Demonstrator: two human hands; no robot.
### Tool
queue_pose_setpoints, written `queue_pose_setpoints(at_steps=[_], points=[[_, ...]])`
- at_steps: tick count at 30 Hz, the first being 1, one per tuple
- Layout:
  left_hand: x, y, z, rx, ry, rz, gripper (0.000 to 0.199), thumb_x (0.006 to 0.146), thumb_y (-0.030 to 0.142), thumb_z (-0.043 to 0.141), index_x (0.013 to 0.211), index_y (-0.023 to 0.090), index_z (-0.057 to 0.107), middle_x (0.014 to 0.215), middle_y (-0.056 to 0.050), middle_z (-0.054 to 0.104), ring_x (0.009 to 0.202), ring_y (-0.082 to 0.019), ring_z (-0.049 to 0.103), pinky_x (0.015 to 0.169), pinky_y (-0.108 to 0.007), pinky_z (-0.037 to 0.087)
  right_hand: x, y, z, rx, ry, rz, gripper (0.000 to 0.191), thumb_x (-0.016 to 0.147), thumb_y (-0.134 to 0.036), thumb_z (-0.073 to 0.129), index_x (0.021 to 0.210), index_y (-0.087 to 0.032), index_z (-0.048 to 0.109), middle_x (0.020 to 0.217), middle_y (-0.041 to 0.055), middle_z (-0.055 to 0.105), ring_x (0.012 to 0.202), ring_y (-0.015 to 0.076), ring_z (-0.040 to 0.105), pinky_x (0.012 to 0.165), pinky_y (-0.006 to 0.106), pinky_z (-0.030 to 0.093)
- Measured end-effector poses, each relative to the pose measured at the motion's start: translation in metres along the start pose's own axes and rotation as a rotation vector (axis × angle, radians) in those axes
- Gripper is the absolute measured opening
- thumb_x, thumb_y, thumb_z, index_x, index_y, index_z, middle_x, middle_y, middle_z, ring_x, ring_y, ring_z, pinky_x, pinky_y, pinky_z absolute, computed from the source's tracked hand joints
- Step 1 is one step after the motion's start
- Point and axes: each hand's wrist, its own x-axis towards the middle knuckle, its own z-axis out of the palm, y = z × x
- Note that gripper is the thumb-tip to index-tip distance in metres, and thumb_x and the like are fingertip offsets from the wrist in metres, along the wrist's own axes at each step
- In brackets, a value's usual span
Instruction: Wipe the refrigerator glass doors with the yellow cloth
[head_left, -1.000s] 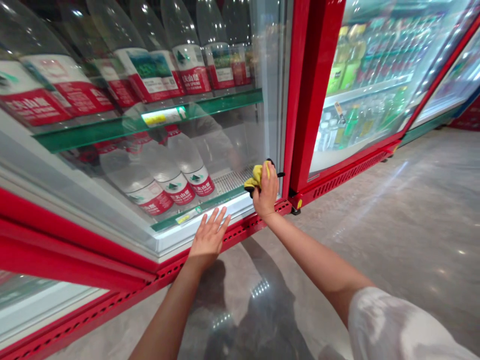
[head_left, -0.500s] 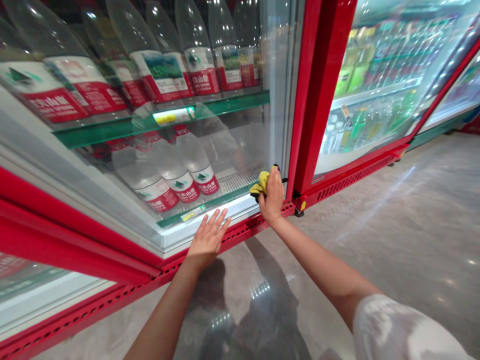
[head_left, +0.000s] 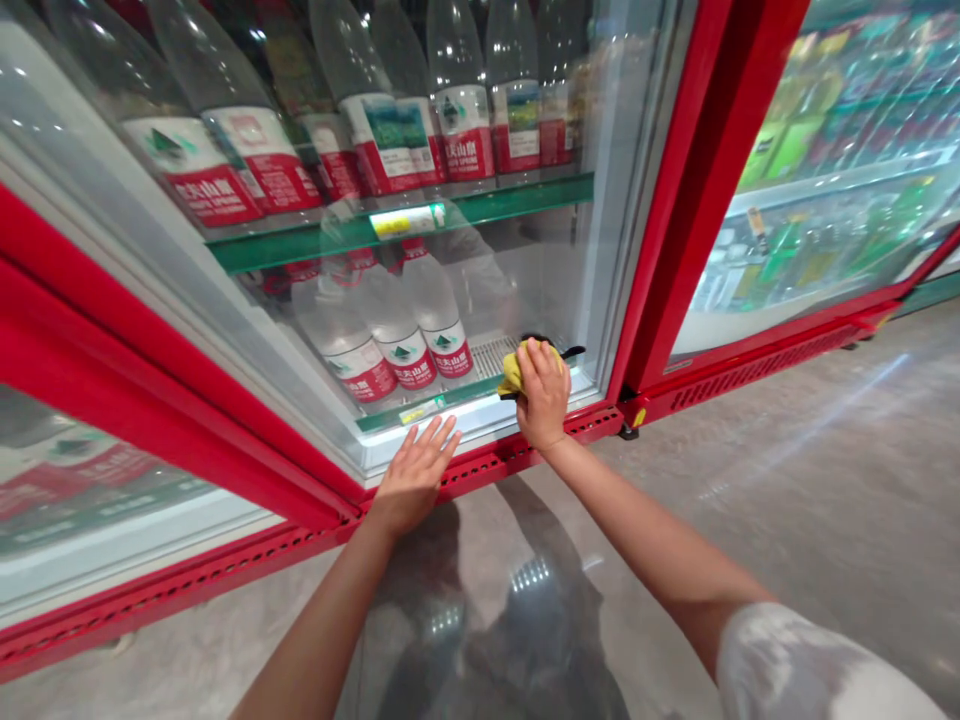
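Observation:
A yellow cloth (head_left: 513,372) with black edging is under my right hand (head_left: 543,392), pressed against the lower glass of a red-framed fridge door (head_left: 540,250). The right fingers are bent over the cloth. My left hand (head_left: 417,474) has its fingers spread at the bottom edge of the same door, left of the cloth, and holds nothing. Whether its palm touches the door is hard to tell. Behind the glass, water bottles (head_left: 448,335) with red and white labels stand on the bottom rack, and larger ones line the green-edged shelf (head_left: 495,205) above.
A second red fridge (head_left: 780,330) with drinks stands at the right. Another fridge door (head_left: 112,520) is at the lower left. A vented red base strip (head_left: 491,464) runs along the bottom. Shiny grey floor (head_left: 750,500) lies below, showing shadows and reflected lights.
The view has turned so the fridges appear shifted right. My right hand and the cloth have moved left along the lower glass relative to the door frame. My left hand remains spread near the bottom edge.

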Motion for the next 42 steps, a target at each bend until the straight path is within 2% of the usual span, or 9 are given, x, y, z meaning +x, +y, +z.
queue_pose_setpoints(at_steps=[6,9,13,17,20,27,33,35,42], points=[[-0.023,-0.01,-0.003,0.017,-0.019,0.011,0.063,0.092,0.006,0.047,0.154,0.016,0.046,0.161,-0.01,0.043,0.157,-0.025,0.024,0.131,-0.05,0.02,-0.031,0.002,-0.008,-0.001,-0.126,-0.446,0.053,0.101,-0.01,0.046,0.147,-0.034,0.052,0.143,-0.0031,0.066,0.141,0.0128,0.051,0.129,0.039,0.02],[-0.038,-0.017,-0.004,0.038,-0.033,0.0,0.062,0.093,0.006,0.045,0.154,0.014,0.046,0.162,-0.01,0.042,0.157,-0.025,0.026,0.131,-0.051,0.016,-0.027,0.011,-0.015,0.013,-0.156,-0.398,0.053,0.1,-0.009,0.044,0.149,-0.029,0.051,0.145,-0.0002,0.065,0.143,0.0143,0.049,0.128,0.041,0.023],[-0.05,-0.021,-0.009,0.057,-0.041,-0.034,0.066,0.093,0.006,0.042,0.158,0.015,0.038,0.162,-0.011,0.041,0.155,-0.024,0.029,0.131,-0.051,0.016,-0.012,-0.029,0.002,0.053,-0.037,-0.253,0.054,0.099,-0.009,0.044,0.15,-0.025,0.051,0.151,0.0065,0.059,0.15,0.0192,0.041,0.128,0.047,0.023],[-0.054,-0.021,-0.013,0.08,-0.057,-0.061,0.065,0.094,0.007,0.04,0.159,0.014,0.037,0.161,-0.01,0.043,0.155,-0.024,0.029,0.132,-0.05,0.015,-0.024,-0.066,0.018,0.053,-0.077,-0.421,0.049,0.103,-0.013,0.047,0.148,-0.033,0.052,0.148,-0.001,0.062,0.146,0.0136,0.045,0.13,0.042,0.018],[-0.06,-0.023,-0.015,0.078,-0.07,-0.078,0.066,0.094,0.007,0.039,0.159,0.016,0.036,0.161,-0.009,0.042,0.155,-0.023,0.029,0.132,-0.049,0.015,-0.038,-0.052,0.011,0.078,-0.245,-0.572,0.05,0.104,-0.017,0.051,0.149,-0.038,0.049,0.149,-0.0063,0.06,0.143,0.0097,0.048,0.129,0.037,0.023],[-0.081,-0.029,-0.017,0.061,-0.069,-0.14,0.068,0.092,0.004,0.04,0.159,0.018,0.038,0.163,-0.007,0.039,0.156,-0.021,0.026,0.132,-0.047,0.014,-0.029,-0.038,0.009,0.002,-0.118,-0.28,0.06,0.099,-0.01,0.049,0.156,-0.027,0.044,0.152,0.0078,0.057,0.148,0.023,0.044,0.13,0.053,0.018],[-0.084,-0.031,-0.004,0.025,0.037,-0.121,0.075,0.09,0.005,0.045,0.163,0.015,0.027,0.164,-0.009,0.038,0.158,-0.022,0.022,0.132,-0.046,0.012,-0.009,-0.028,-0.01,0.018,-0.545,-0.766,0.052,0.105,-0.016,0.046,0.15,-0.042,0.046,0.152,-0.009,0.057,0.142,0.0107,0.05,0.127,0.04,0.033],[-0.078,-0.032,0.003,-0.019,0.029,-0.104,0.078,0.089,0.007,0.048,0.163,0.014,0.024,0.165,-0.01,0.036,0.158,-0.023,0.021,0.132,-0.047,0.012,0.009,-0.017,-0.025,0.007,-0.611,-0.788,0.051,0.105,-0.017,0.049,0.15,-0.041,0.047,0.154,-0.0089,0.055,0.142,0.0108,0.051,0.126,0.039,0.034],[-0.056,-0.017,0.014,-0.094,0.049,-0.151,0.075,0.091,0.01,0.046,0.163,0.013,0.024,0.166,-0.013,0.035,0.159,-0.024,0.018,0.131,-0.054,0.006,0.03,-0.075,-0.008,-0.058,-0.243,-0.463,0.055,0.104,-0.015,0.048,0.155,-0.035,0.042,0.154,0.0002,0.056,0.149,0.0167,0.042,0.131,0.05,0.018]])
